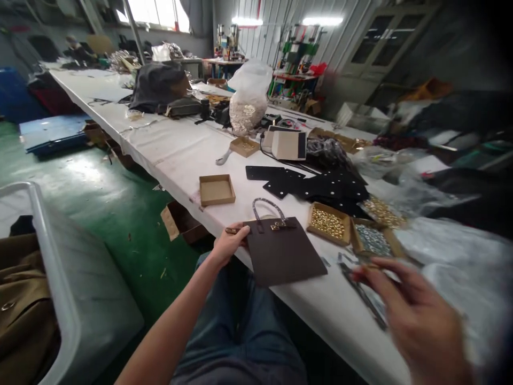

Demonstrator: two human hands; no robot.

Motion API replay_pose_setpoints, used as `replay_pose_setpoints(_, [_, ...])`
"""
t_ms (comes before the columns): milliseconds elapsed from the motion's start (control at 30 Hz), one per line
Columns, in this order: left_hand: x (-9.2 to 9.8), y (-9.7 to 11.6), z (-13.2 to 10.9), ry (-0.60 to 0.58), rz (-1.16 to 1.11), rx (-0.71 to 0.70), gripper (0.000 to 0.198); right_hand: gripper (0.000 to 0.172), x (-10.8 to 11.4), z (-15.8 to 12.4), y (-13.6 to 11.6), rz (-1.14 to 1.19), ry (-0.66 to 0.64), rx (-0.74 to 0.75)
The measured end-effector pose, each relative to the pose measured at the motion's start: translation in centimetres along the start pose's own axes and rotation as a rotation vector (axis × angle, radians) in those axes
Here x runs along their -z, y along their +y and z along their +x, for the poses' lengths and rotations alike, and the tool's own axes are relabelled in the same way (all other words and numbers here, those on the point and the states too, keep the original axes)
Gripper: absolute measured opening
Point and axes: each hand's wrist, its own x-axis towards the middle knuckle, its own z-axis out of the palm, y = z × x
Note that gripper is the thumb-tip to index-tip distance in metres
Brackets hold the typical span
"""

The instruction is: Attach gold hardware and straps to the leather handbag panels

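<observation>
My left hand (230, 243) grips the upper left edge of a dark brown handbag panel (284, 259), thumb on top. The panel lies tilted at the table's front edge, partly over my lap. A curved handle (267, 202) and a gold-coloured clasp (276, 226) sit along its top. My right hand (417, 315) is off to the right, blurred, with thumb and fingertips pinched together. Whatever is between those fingertips is too small and smeared to name. Beneath it, dark elongated tools (363, 294) lie on the table, also blurred.
Cardboard trays of gold studs (327, 222) and silver studs (372, 239) stand beyond the panel. Black punched pieces (316, 184) lie behind them. A shallow cardboard box (217, 190) is at the left table edge. A large plastic bin (80, 289) stands left on the floor.
</observation>
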Motion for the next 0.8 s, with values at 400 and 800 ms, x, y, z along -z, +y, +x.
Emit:
replay_pose_setpoints(400, [0.6,0.8,-0.9,0.002,-0.086,-0.008,0.054,0.045,-16.5,6.4,-4.9,0.190,-0.485,0.152])
replay_pose_setpoints(800, [0.3,0.4,-1.1,0.028,-0.107,-0.030,0.050,0.031,-17.3,6.0,-4.9,0.037,-0.472,0.126])
